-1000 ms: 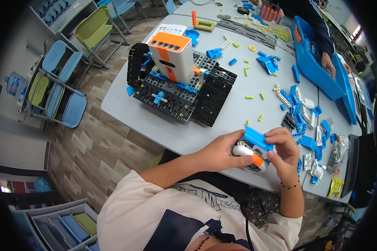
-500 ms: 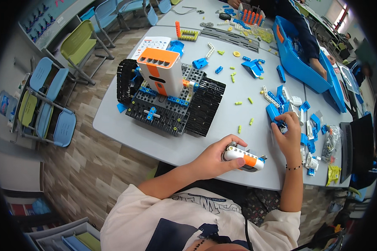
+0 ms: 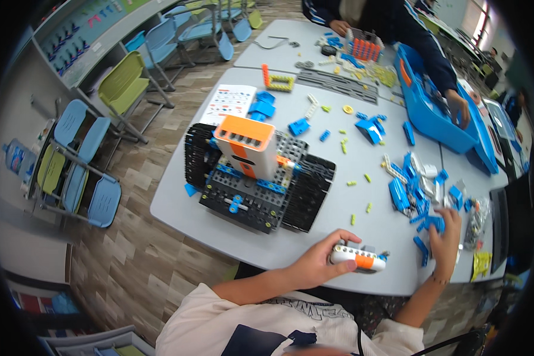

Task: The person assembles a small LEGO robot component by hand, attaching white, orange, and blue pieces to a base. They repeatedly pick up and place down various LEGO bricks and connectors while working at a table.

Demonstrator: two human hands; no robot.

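At table's edge, left hand [image 3: 316, 265] fingers grip the white-orange motor block [image 3: 358, 258]; right hand [image 3: 444, 235] fingers curl on blue pieces [image 3: 426, 224].

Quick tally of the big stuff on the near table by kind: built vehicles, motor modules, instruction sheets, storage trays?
Tracked vehicle: 1
White and orange module, held on the table by the left hand: 1
Instruction sheet: 1
Blue storage tray: 1
Total: 4
Small loose blue pieces by the right hand are too many to count.

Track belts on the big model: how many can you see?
2: the left track belt along the model's left side, the right track belt along its right. None seems hidden.
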